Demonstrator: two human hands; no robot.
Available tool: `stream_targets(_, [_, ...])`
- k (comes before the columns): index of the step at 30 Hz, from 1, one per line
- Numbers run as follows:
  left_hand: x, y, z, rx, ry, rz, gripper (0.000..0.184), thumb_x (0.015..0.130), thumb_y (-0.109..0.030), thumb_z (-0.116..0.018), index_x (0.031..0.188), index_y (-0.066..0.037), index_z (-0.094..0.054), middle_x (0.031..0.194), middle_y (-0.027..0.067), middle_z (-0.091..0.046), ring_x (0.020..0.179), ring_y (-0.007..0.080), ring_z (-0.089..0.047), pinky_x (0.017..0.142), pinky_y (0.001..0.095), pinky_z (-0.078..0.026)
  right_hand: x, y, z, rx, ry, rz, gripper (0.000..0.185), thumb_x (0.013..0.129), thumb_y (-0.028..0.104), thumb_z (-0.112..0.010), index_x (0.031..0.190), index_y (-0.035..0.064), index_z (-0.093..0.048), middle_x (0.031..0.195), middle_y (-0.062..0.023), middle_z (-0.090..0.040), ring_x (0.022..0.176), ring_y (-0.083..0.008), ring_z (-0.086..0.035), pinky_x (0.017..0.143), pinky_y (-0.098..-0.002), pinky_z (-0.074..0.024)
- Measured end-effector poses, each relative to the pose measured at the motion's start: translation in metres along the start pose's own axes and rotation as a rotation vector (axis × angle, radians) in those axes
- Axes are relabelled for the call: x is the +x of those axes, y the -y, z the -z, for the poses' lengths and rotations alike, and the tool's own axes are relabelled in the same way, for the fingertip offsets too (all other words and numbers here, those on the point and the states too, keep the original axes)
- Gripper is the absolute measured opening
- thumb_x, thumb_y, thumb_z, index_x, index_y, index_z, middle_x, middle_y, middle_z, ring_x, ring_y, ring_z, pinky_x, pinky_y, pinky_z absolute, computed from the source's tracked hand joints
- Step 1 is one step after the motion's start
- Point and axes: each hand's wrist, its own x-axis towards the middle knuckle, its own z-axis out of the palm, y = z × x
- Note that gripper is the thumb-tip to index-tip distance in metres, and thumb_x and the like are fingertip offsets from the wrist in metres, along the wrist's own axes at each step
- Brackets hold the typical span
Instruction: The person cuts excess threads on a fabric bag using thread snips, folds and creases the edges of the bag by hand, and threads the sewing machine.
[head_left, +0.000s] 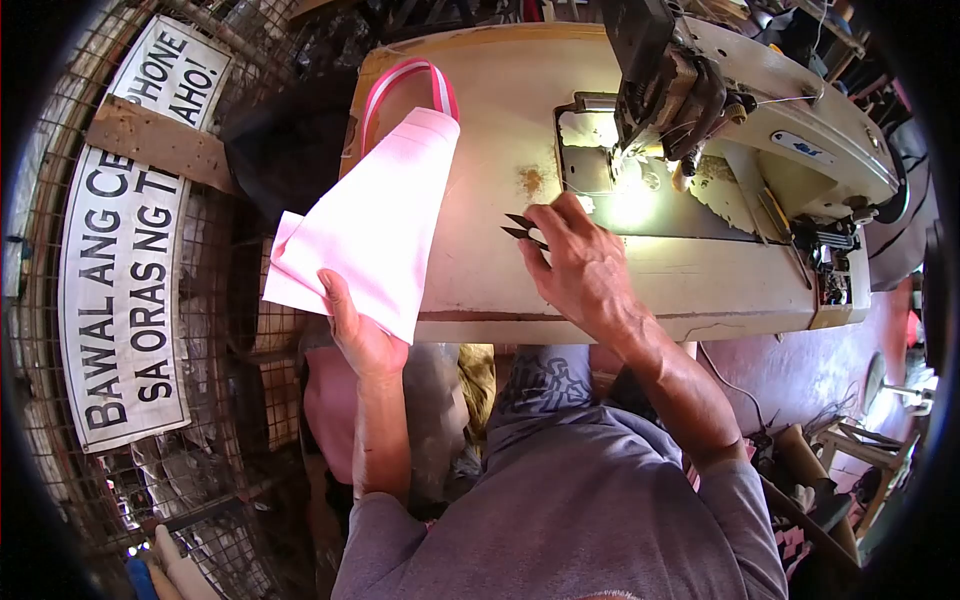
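Note:
My left hand (365,335) holds a pink fabric piece (375,220) by its lower edge, the thumb on top and the other fingers beneath. A pink and white striped strap (405,75) loops from the fabric's upper end, over the left part of the sewing table (490,110). My right hand (578,258) is closed around small dark thread snips (522,228), whose two pointed blades stand apart and face left. It is just left of and below the lit needle area of the sewing machine (650,150).
A wire mesh (215,380) with a white lettered sign (125,300) stands at the left. Tweezers (790,235) lie on the machine bed at the right. Below the table's front edge are pink cloth (330,400) and a hanging cable (730,385).

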Motion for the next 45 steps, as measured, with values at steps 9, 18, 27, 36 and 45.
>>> stream_targets(9, [0.002,-0.002,0.005,0.066,0.064,-0.076,0.069,0.101,-0.052,-0.048,0.150,-0.007,-0.028,0.145,0.0110,-0.045,0.132,0.0263,-0.048,0.106,0.0424,-0.044,-0.039,-0.051,0.037,-0.116,-0.108,-0.188,0.023,0.086,0.014,-0.071,0.106,0.0076,-0.062,0.098,-0.0120,-0.061,0.077,-0.0333,-0.067,0.066,-0.0413,-0.0555])
stream_targets(18, [0.007,-0.011,0.009,0.262,0.044,-0.074,0.057,0.101,-0.041,-0.053,0.142,-0.003,-0.041,0.134,0.0131,-0.054,0.125,0.0276,-0.053,0.101,0.0394,-0.048,-0.083,-0.150,0.089,-0.575,-0.375,-0.369,0.026,0.091,0.019,-0.066,0.114,0.0066,-0.065,0.104,-0.0151,-0.062,0.100,-0.0344,-0.059,0.088,-0.0455,-0.0473])
stream_targets(27, [-0.034,0.066,-0.045,1.462,0.959,-0.586,0.081,0.074,-0.035,-0.082,0.144,-0.013,-0.049,0.151,0.0148,-0.039,0.144,0.0389,-0.029,0.121,0.0567,-0.020,-0.088,-0.163,0.085,-0.650,-0.378,-0.386,0.032,0.092,0.023,-0.065,0.118,0.0054,-0.067,0.104,-0.0164,-0.063,0.101,-0.0347,-0.057,0.092,-0.0461,-0.0442])
stream_targets(36, [-0.038,0.061,-0.043,1.455,0.940,-0.571,0.088,0.066,-0.033,-0.086,0.144,-0.014,-0.050,0.151,0.0121,-0.041,0.145,0.0359,-0.028,0.121,0.0538,-0.021,-0.088,-0.158,0.087,-0.596,-0.384,-0.372,0.029,0.089,0.018,-0.067,0.116,0.0058,-0.069,0.105,-0.0140,-0.064,0.102,-0.0322,-0.058,0.094,-0.0447,-0.0438])
stream_targets(45, [-0.039,0.062,-0.043,1.429,0.903,-0.585,0.085,0.066,-0.030,-0.086,0.142,-0.016,-0.051,0.151,0.0098,-0.041,0.145,0.0328,-0.030,0.121,0.0520,-0.023,-0.090,-0.165,0.087,-0.548,-0.419,-0.341,0.027,0.089,0.015,-0.066,0.115,0.0066,-0.068,0.107,-0.0151,-0.064,0.103,-0.0336,-0.058,0.094,-0.0456,-0.0438])
